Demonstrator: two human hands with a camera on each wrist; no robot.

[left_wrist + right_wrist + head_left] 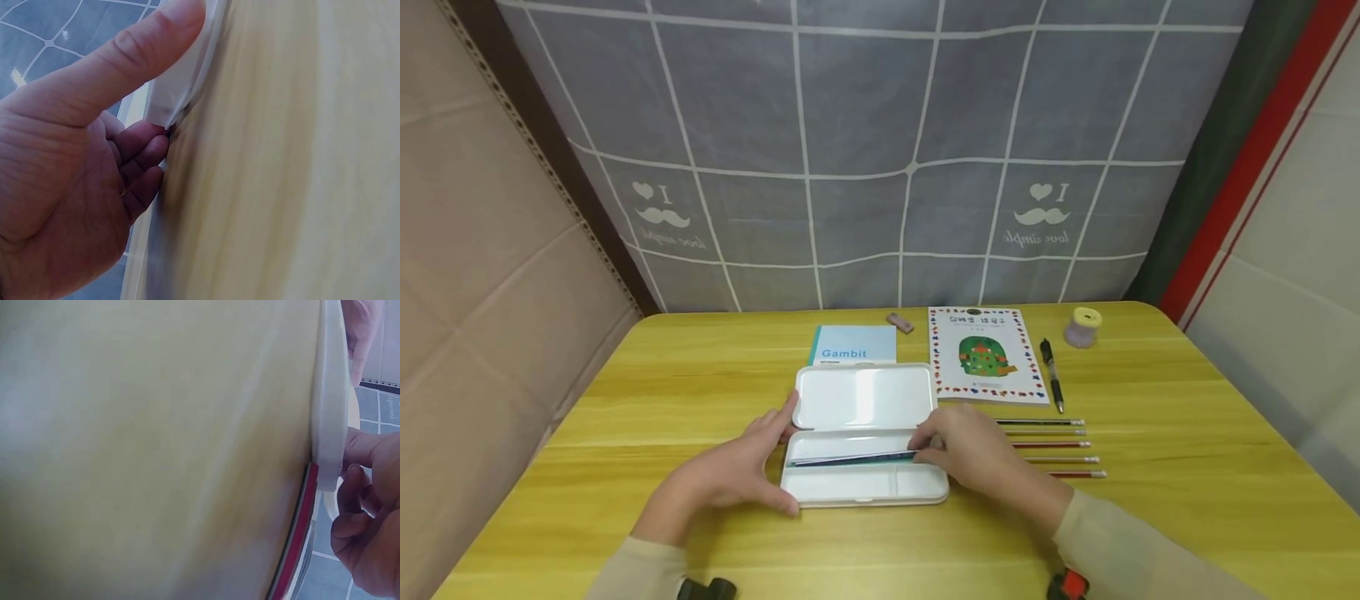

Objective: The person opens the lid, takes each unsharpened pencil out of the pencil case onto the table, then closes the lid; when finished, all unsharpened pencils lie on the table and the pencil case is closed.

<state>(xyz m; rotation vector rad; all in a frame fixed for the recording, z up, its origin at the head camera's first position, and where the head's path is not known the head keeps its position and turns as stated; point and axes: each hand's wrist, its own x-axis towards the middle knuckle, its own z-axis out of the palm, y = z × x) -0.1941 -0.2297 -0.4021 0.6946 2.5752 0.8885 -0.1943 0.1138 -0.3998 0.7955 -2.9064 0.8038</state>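
Note:
A white pencil case [842, 487] lies on the table with its lid [865, 396] folded back. My left hand [737, 467] grips the left end of the case, thumb at the front corner and fingers at the back. The left wrist view shows that thumb [134, 53] along the case's side, the other fingers curled beneath its corner. Over the case, my right hand [973, 454] pinches the right end of a long, thin dark-blue and white strip [850, 458]. The strip lies lengthwise within the case; its right end is hidden by the fingers.
Several pencils [1052, 445] lie in a row right of the case. Behind are a Gambit notebook [853, 340], an eraser [900, 322], a picture book [988, 387], a black pen [1052, 375] and a small yellow-topped container [1083, 327]. A grey checked cloth [850, 208] hangs at the back.

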